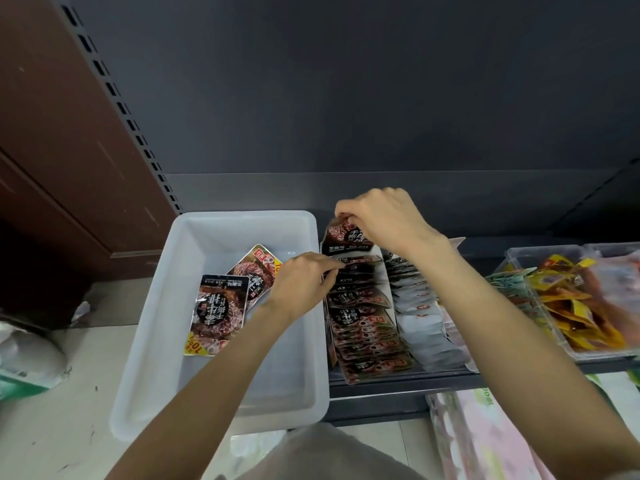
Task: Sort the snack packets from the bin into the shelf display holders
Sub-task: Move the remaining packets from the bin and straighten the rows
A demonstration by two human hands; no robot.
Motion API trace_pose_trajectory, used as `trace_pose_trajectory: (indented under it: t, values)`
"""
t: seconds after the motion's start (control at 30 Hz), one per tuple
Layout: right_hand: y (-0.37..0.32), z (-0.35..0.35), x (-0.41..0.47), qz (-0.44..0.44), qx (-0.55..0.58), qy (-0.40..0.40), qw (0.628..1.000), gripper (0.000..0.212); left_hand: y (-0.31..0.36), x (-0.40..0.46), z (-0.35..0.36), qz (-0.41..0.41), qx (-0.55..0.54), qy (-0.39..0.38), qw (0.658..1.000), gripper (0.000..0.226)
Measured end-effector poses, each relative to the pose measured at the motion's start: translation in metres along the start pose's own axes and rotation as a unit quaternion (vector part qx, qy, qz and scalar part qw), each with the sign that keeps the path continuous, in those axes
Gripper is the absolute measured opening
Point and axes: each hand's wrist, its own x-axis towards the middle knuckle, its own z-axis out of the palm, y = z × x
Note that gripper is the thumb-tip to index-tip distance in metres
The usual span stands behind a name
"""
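Observation:
A white plastic bin [166,306] stands on the floor at the left with two dark snack packets in it: one black packet [220,311] lies flat, and a second packet [256,273] is half under it. Right of the bin, a shelf display holder [362,327] carries a row of several matching dark packets. My right hand [382,221] pinches a dark packet [343,235] by its top edge at the far end of that row. My left hand [304,282] reaches over the bin's right wall and pinches the edge of a packet in the row.
A second holder with white packets [422,317] sits beside the dark row. Further right, a clear tray [568,299] holds yellow and orange packets. A dark shelf back panel rises behind. A brown cabinet [62,140] and white bags [24,355] are at left.

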Motion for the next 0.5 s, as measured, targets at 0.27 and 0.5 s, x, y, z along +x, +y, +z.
trace_pose_trajectory:
  t: [0.27, 0.5]
  values:
    - [-0.004, 0.007, -0.005, -0.001, 0.003, -0.045, 0.999, 0.033, -0.002, 0.001, 0.000, -0.008, -0.022, -0.011, 1.000, 0.023]
    - [-0.012, 0.042, 0.004, 0.028, 0.036, -0.105, 0.993, 0.020, -0.009, 0.004, -0.004, -0.008, -0.030, -0.020, 0.999, 0.023]
